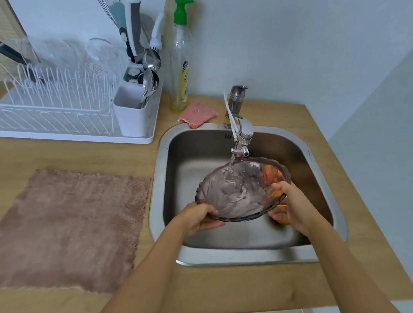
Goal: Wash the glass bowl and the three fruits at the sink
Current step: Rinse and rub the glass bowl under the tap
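Glass bowl under the running tap; left hand and right hand grip opposite rims.

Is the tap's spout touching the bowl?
Cannot tell. In the head view the spout overlaps the bowl rim, with no plain gap or contact.

The glass bowl is showing smoky brown with a scalloped rim; orange fruits are glowing through it. The sink is gleaming steel-grey in a light wood table. A pinkish-brown cloth is lying beside a white rack; the soap bottle is wearing a green pump.
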